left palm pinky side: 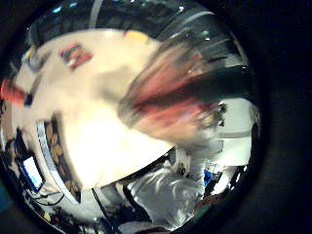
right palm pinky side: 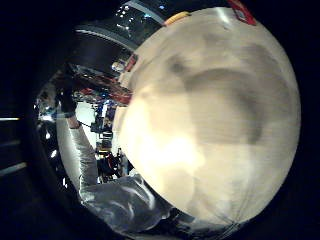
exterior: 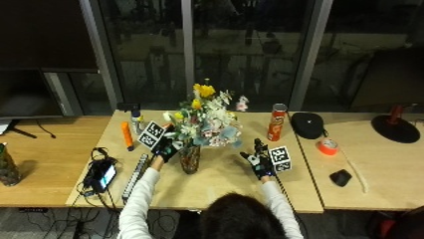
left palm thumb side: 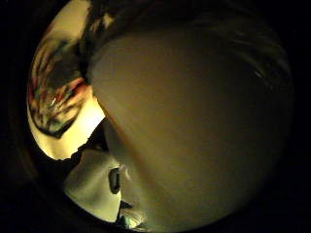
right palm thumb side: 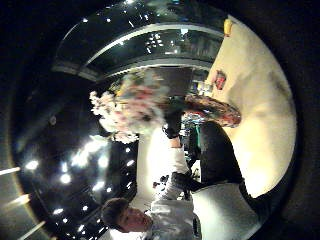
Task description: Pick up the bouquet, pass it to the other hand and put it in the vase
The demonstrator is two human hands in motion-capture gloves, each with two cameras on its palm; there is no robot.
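The bouquet of yellow, white and pink flowers stands upright with its stems going down into the patterned glass vase at the table's middle. My left hand grips the stems just above the vase's rim. The right thumb side palm view shows the same: the left hand sits between the flowers and the vase. My right hand hovers to the right of the vase, apart from it, fingers spread and holding nothing. How deep the stems sit is hidden.
An orange can, a black pouch, an orange tape roll and a small black object lie to the right. An orange bottle, a power strip and a small screen lie left of the vase.
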